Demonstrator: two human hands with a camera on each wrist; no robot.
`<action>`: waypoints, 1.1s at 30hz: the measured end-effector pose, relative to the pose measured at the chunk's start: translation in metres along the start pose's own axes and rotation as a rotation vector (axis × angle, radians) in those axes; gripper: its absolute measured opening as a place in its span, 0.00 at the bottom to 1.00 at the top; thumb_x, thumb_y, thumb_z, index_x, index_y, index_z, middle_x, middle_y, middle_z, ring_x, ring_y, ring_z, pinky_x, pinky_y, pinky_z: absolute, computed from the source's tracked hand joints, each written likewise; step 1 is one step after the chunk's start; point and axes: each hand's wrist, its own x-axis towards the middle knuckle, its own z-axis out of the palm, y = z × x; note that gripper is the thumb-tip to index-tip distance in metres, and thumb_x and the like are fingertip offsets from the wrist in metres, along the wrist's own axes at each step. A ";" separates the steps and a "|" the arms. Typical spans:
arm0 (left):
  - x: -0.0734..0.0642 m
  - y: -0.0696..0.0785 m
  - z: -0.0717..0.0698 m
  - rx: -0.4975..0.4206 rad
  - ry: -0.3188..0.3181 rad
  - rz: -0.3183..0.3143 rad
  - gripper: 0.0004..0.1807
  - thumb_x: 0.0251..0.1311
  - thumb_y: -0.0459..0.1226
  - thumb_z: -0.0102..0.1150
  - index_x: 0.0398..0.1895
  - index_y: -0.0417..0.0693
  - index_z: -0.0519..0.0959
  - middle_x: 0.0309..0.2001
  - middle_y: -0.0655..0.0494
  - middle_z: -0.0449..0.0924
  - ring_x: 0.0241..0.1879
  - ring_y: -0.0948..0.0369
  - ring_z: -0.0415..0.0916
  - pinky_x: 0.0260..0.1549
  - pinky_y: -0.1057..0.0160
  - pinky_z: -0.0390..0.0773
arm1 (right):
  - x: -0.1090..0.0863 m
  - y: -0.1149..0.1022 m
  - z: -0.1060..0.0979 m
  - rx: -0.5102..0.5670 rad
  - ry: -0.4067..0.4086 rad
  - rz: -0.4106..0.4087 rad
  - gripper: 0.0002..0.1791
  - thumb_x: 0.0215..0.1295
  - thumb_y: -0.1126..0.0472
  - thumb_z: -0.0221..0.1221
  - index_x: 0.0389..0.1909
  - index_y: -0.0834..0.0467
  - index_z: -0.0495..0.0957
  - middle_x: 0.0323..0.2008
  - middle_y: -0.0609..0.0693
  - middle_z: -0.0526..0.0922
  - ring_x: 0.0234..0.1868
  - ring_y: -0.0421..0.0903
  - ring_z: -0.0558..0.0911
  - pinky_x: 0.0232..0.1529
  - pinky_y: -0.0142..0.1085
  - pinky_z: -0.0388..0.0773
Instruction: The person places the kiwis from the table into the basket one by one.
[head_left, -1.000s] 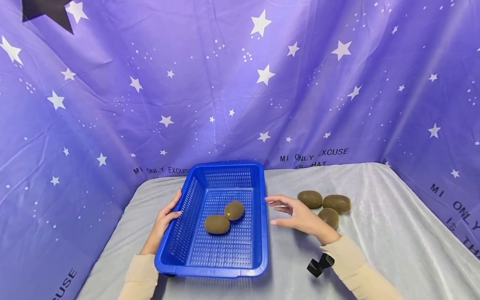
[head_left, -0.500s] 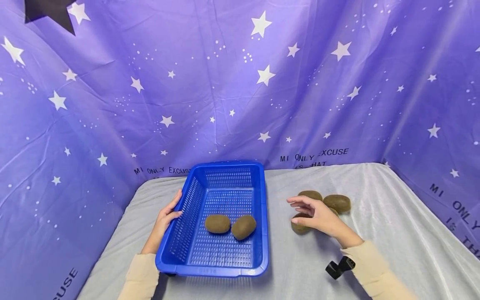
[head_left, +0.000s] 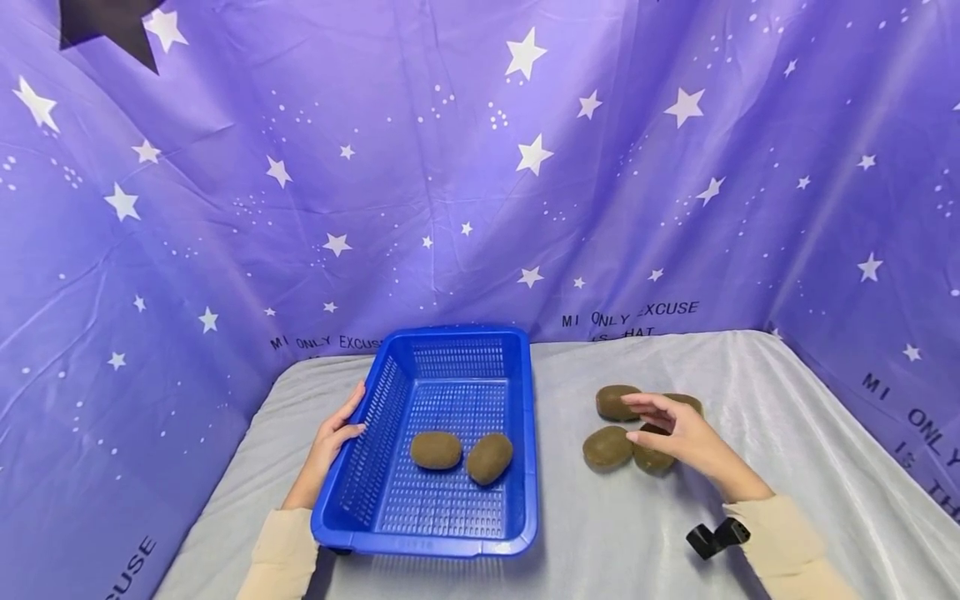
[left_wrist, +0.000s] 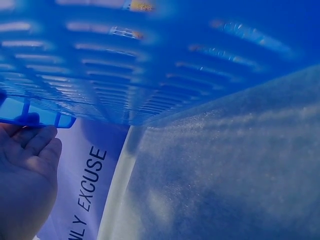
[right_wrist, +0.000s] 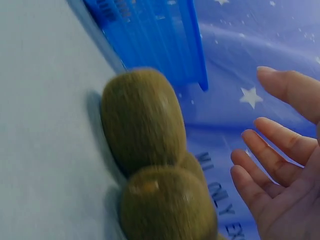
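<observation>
A blue slotted plastic basket stands tilted toward me on the table. My left hand holds its left rim, and in the left wrist view the fingers reach that rim beside the slotted wall. Inside lie two brown kiwis, an oval one and a slanted one. My right hand hovers over several loose kiwis on the right, its fingers spread and holding nothing. It partly covers some of them; in the right wrist view it is apart from the nearest kiwi.
A pale grey cloth covers the table. Purple star-printed curtains hang close behind and at both sides. A black wrist camera sits at my right sleeve.
My right hand has moved right, from beside the basket's right rim to above the loose kiwis. One kiwi in the basket has rolled toward me and to the right. The left hand stays put.
</observation>
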 end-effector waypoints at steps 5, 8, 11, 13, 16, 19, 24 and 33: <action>-0.001 0.000 0.000 -0.012 0.003 -0.005 0.35 0.63 0.23 0.38 0.73 0.38 0.44 0.74 0.44 0.32 0.64 0.75 0.56 0.55 0.73 0.66 | -0.004 0.009 -0.013 -0.004 0.049 0.002 0.26 0.58 0.67 0.63 0.57 0.70 0.70 0.52 0.65 0.76 0.50 0.34 0.77 0.51 0.19 0.68; -0.001 0.000 -0.001 -0.015 -0.007 -0.008 0.35 0.64 0.23 0.38 0.73 0.39 0.43 0.75 0.45 0.32 0.63 0.76 0.57 0.55 0.72 0.68 | -0.006 0.014 -0.020 0.003 0.070 0.021 0.26 0.59 0.66 0.62 0.57 0.71 0.69 0.50 0.50 0.80 0.49 0.32 0.77 0.50 0.19 0.68; -0.001 0.000 -0.001 -0.023 -0.013 -0.012 0.35 0.64 0.23 0.38 0.73 0.39 0.43 0.75 0.45 0.31 0.63 0.75 0.57 0.55 0.72 0.68 | -0.007 0.019 -0.026 0.020 0.083 0.026 0.26 0.60 0.66 0.61 0.58 0.72 0.69 0.48 0.36 0.78 0.49 0.31 0.77 0.50 0.19 0.69; -0.001 0.000 -0.001 -0.023 -0.012 -0.019 0.35 0.64 0.23 0.38 0.74 0.40 0.42 0.75 0.46 0.31 0.63 0.75 0.57 0.55 0.71 0.68 | -0.008 0.022 -0.028 0.026 0.091 0.028 0.26 0.60 0.67 0.61 0.58 0.72 0.68 0.48 0.36 0.78 0.49 0.31 0.77 0.50 0.20 0.69; -0.001 0.000 -0.001 -0.023 -0.009 -0.028 0.35 0.64 0.24 0.38 0.74 0.41 0.42 0.75 0.47 0.31 0.64 0.74 0.56 0.55 0.71 0.68 | -0.009 0.025 -0.031 0.010 0.111 0.035 0.26 0.60 0.66 0.61 0.57 0.73 0.68 0.48 0.43 0.80 0.49 0.31 0.77 0.49 0.20 0.70; -0.001 0.000 -0.001 -0.017 -0.007 -0.026 0.35 0.64 0.24 0.39 0.74 0.41 0.43 0.75 0.47 0.32 0.65 0.73 0.54 0.55 0.72 0.67 | -0.010 0.028 -0.033 -0.025 0.149 0.040 0.25 0.60 0.66 0.62 0.56 0.72 0.70 0.48 0.48 0.81 0.47 0.31 0.78 0.47 0.20 0.70; 0.000 0.000 -0.001 -0.021 -0.007 -0.026 0.35 0.64 0.24 0.38 0.74 0.41 0.43 0.75 0.47 0.32 0.65 0.73 0.55 0.56 0.72 0.67 | -0.009 0.035 -0.037 -0.062 0.213 0.032 0.22 0.59 0.66 0.62 0.54 0.70 0.73 0.45 0.40 0.82 0.44 0.30 0.79 0.45 0.19 0.71; -0.001 0.000 0.000 -0.021 -0.014 -0.017 0.35 0.64 0.23 0.38 0.74 0.39 0.43 0.75 0.46 0.32 0.65 0.74 0.55 0.56 0.72 0.66 | -0.007 0.044 -0.044 -0.063 0.251 0.027 0.22 0.59 0.67 0.62 0.54 0.72 0.72 0.43 0.26 0.77 0.44 0.27 0.77 0.47 0.17 0.69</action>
